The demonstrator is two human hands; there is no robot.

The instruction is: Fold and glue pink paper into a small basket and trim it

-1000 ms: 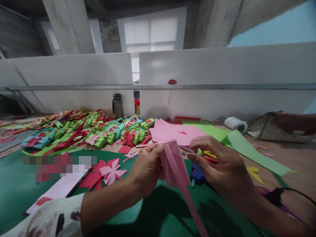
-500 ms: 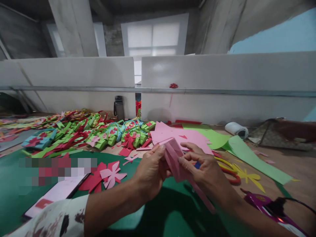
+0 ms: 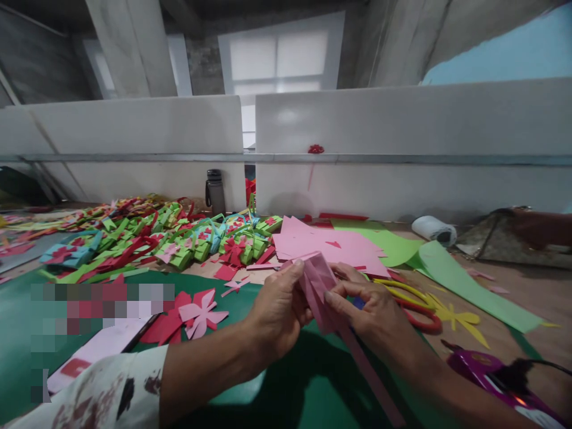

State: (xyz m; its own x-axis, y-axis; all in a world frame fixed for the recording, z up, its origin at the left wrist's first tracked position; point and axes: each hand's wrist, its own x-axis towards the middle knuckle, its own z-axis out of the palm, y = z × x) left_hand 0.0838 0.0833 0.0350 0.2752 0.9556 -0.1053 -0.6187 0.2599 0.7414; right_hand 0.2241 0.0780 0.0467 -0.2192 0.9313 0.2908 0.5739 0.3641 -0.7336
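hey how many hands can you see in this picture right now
2: the left hand and the right hand, both on the folded pink paper over the green mat. No others show.

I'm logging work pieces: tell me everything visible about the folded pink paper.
The folded pink paper looks matte, with creased, overlapping faces in a roughly oblong shape. It tilts above the green mat, held at its upper left by the left hand and on its right side by the right hand. A pink strip runs from its lower end toward the bottom right; hands hide some edges.
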